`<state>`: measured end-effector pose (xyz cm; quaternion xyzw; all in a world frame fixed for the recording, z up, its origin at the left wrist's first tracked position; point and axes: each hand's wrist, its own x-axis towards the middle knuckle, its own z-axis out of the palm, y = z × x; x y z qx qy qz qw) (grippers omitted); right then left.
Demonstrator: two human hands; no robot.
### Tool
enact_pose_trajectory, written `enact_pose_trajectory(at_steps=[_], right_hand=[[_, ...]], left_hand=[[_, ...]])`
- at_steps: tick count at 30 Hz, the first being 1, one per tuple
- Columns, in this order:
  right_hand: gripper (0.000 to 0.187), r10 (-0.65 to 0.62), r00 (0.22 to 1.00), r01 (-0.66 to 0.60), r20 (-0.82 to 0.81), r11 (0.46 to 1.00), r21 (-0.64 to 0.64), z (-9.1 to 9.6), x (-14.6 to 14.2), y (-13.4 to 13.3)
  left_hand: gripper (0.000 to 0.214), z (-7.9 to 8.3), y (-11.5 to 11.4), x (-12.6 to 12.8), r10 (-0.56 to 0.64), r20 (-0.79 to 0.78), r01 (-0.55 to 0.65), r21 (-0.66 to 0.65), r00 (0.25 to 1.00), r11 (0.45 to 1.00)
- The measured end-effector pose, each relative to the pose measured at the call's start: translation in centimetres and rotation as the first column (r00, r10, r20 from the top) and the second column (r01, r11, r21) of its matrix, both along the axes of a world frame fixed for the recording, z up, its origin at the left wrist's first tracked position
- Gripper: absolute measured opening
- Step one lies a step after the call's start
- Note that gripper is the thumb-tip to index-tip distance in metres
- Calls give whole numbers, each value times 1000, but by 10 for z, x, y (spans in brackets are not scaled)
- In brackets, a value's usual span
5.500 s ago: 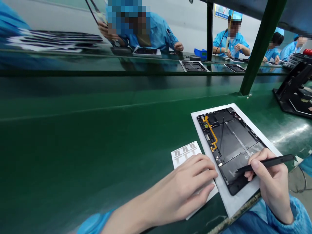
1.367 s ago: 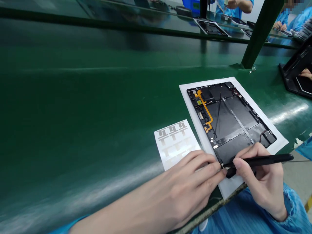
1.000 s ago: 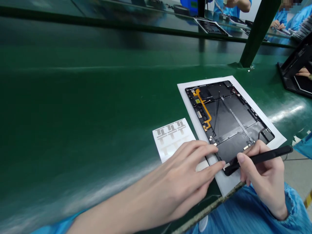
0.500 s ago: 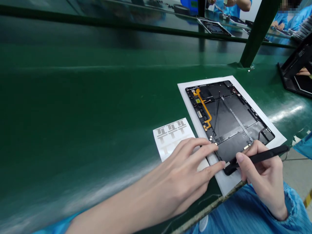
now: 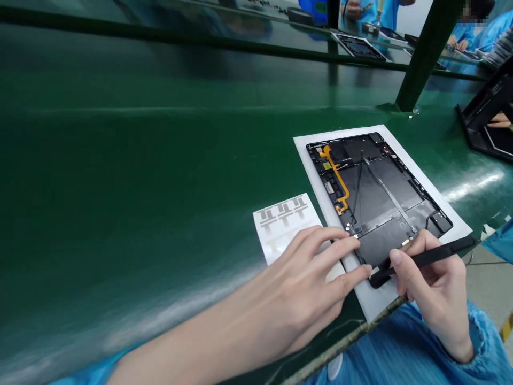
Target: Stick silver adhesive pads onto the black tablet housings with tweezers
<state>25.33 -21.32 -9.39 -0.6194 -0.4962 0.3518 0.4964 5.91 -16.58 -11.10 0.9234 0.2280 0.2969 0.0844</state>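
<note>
An opened tablet housing [image 5: 387, 214], dark inside with an orange flex cable [image 5: 340, 184], lies on a white paper sheet [image 5: 306, 152]. My left hand [image 5: 308, 283] is spread palm-down, its fingertips on the left edge of the housing near the front corner. Black tweezers [image 5: 436, 255] are pinched in my right hand [image 5: 435, 294]. Their tips are at the housing's front corner, close to my left fingertip, where a small pale piece shows. Partly under my left hand is a white sheet of grey T-shaped stickers [image 5: 276, 227].
The green bench [image 5: 140, 176] has its front edge close to my body. A green post [image 5: 422, 59] rises at the back right, and a black stand [image 5: 489, 117] is at the far right. Co-workers in blue sit beyond a raised shelf holding another tablet housing [image 5: 358, 47].
Both hands and the tweezers stay at the same corner of the housing. The whole view has shifted very slightly. A co-worker's hands in the background have moved.
</note>
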Motion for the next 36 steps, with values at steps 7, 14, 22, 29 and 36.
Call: enact_pose_trajectory(at_steps=[7,14,22,29,36], right_hand=[[34,73,997,-74,11,992,98,-9,7,3],[28,86,987,-105,137,985,137,-8,6,2],[19,145,953,-232,266,914,333,-18,9,-3],[19,130,972,-186,195,934,305,-18,9,-2],[19,145,971,-198,190,935,296,-23,10,-1]], left_hand=[[30,1,1,0,-11,-8,11,-3,1000,1000],[28,0,3,0,-53,25,55,-54,998,997],[34,-9,5,-1,-83,59,87,-70,995,994],[33,-1,5,0,-76,29,78,-101,997,992],[34,-8,8,-2,-96,42,99,-78,995,992]])
